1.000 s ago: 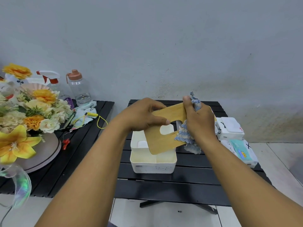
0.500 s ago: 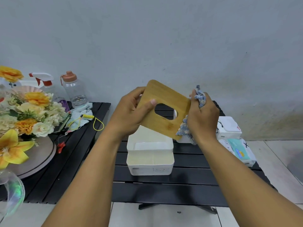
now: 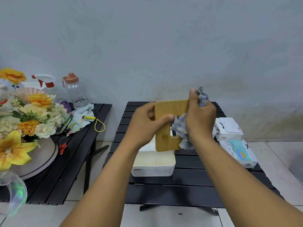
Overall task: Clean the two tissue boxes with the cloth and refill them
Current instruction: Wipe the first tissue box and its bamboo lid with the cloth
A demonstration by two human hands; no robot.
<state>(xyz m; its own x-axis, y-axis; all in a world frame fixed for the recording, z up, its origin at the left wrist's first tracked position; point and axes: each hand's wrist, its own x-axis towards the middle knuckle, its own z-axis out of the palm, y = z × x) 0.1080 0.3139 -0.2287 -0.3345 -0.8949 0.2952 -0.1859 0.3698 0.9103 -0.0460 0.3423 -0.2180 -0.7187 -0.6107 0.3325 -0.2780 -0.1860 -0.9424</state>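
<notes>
Pale grey wall backs the scene, above a tiled floor carrying two black slatted tables. Right table point(image 3: 188, 190): work surface. Left table point(image 3: 68, 161): holds a large arrangement of yellow, orange and cream flowers point(image 3: 24, 120) on a round base, with a clear water bottle point(image 3: 76, 94) and a spray bottle point(image 3: 47, 82) at its far edge against the wall. White tissue box point(image 3: 154, 163): stands open and lidless near the middle of the right table, its interior bare. Wooden lid point(image 3: 167, 112): held upright in the air above the far end of the box, its cut-out opening partly covered by cloth. Left hand point(image 3: 146, 126): grips the lid's left edge, fingers curled behind it and thumb laid across the front face towards the opening. Right hand point(image 3: 200, 118): clutches the bunched blue-and-white cloth point(image 3: 182, 130) and presses it against the lid's right side, thumb raised at the top right corner. White container point(image 3: 227, 128) and a wrapped tissue pack point(image 3: 239, 153): lie at the right edge of the right table, just beside each other.
</notes>
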